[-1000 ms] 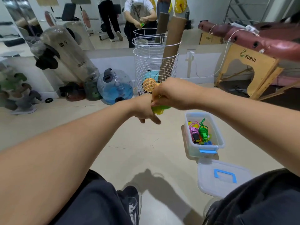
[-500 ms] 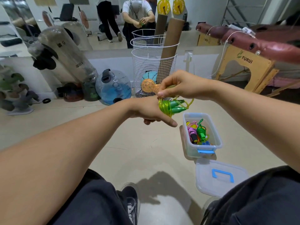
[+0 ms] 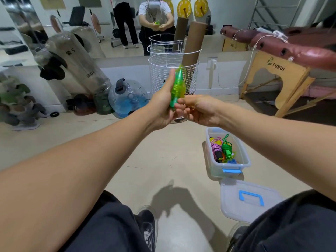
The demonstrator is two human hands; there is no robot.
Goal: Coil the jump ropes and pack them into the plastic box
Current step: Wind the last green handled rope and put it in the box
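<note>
Up and to the left of the open plastic box (image 3: 244,157), at chest height, you hold the green jump rope (image 3: 177,88) upright; your left hand (image 3: 163,106) is clenched around its translucent handles, thumb running up the side, while your right hand (image 3: 198,109) pinches the lower end of the bundle between thumb and fingertips; a thin loop of yellow-green cord shows at the top of the handles, and how tightly the rest is wound is hidden behind your fingers. Inside the box, on the floor, lie a pink-wrapped rope (image 3: 216,148) and a darker green one (image 3: 227,149); its lid (image 3: 249,202) rests on the floor just nearer to you than the box.

Judging from this, the coil is nearly done and the drop into the box comes next; the risk is the cord springing loose if your right-hand pinch lets go before the tail is tucked; a loose loop could also catch on the box rim or tangle with the ropes already inside, since the free space looks to be at the far end.
</note>
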